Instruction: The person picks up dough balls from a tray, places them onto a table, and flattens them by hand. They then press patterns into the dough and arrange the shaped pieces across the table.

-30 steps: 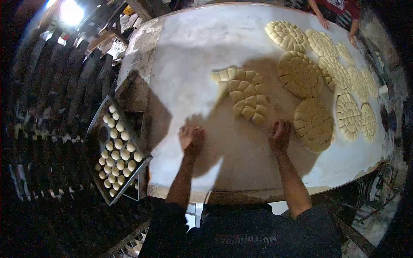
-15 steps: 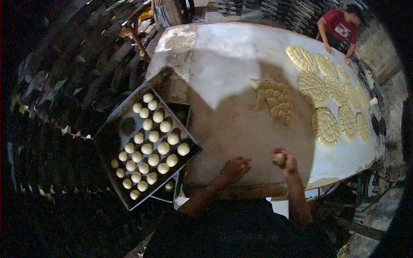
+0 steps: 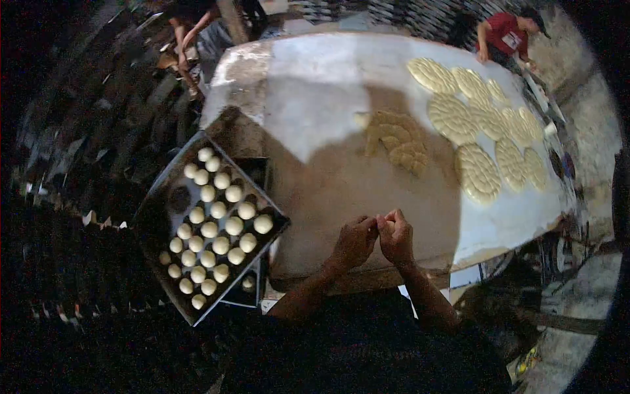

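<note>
My left hand (image 3: 355, 243) and my right hand (image 3: 398, 241) meet over the near edge of the table, with fingers bent and fingertips touching. A small pale ball of dough (image 3: 391, 225) shows between the right thumb and fingers; most of it is hidden. The left fingertips pinch at its side. To the left, a dark square tray (image 3: 157, 203) carries several round dough balls (image 3: 209, 229) in rows. Ahead of my hands, a cluster of dough pieces (image 3: 401, 141) lies in my shadow on the tabletop.
Several round, segmented dough slabs (image 3: 478, 172) lie on the right of the pale table (image 3: 315, 62). Under the tray is another dark tray (image 3: 260, 282). A person in a red shirt (image 3: 505, 33) stands at the far right corner. Another person's arms (image 3: 187, 39) show at far left.
My hands were apart, the dough ball in the right one and the left fingers spread. Now they have come together at the dough. The view has shifted slightly right.
</note>
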Action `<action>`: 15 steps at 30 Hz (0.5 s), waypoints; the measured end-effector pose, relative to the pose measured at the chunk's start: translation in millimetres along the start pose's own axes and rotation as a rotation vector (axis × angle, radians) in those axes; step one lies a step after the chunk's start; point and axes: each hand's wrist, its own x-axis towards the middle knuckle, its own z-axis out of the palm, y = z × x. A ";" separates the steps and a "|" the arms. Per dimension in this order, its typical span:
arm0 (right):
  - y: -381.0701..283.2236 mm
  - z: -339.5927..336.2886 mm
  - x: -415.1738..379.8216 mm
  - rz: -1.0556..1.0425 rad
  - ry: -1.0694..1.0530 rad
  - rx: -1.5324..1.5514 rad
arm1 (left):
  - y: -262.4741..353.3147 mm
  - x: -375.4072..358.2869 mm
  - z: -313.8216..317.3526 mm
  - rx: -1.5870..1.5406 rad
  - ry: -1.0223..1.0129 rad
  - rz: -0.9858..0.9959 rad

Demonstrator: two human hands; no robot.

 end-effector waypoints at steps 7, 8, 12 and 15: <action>116.8 -60.1 -16.9 -0.025 0.181 -0.220 | 11.3 30.6 81.7 0.141 -0.449 -0.044; 129.5 -75.1 -12.7 0.054 0.098 -0.252 | -3.3 41.5 93.7 0.053 -0.286 -0.142; 171.3 -114.2 9.4 0.035 -0.090 -0.304 | -69.4 106.8 92.4 0.842 0.096 0.031; 198.4 -130.2 16.7 -0.069 -0.177 -0.255 | -44.5 94.5 99.7 0.684 0.040 -0.434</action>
